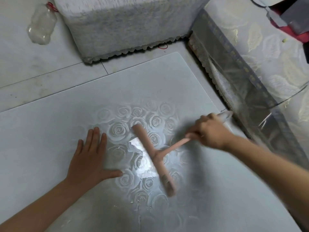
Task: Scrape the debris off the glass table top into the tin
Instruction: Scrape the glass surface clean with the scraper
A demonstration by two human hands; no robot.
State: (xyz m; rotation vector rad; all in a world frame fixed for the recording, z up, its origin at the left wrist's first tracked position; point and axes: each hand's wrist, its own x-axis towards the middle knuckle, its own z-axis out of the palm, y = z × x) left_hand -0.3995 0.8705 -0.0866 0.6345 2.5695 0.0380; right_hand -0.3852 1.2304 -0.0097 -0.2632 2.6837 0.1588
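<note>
A frosted glass table top (pixel 50 131) with an etched rose pattern lies flat and fills most of the view. My right hand (pixel 210 129) is closed around the handle of a pink T-shaped scraper (pixel 154 158), whose long head rests on the glass across the roses. A white scrap also sticks out of that hand at its far side. My left hand (pixel 91 156) lies flat on the glass, fingers spread, left of the scraper head. White crumbs of debris (pixel 137 206) are scattered on the glass near the front. No tin is in view.
A grey fabric-covered stool or sofa block (pixel 127 25) stands on the tiled floor behind the glass. An empty clear plastic bottle (pixel 41 25) lies at the far left. A low table (pixel 267 64) with patterned cloth under clear plastic runs along the right.
</note>
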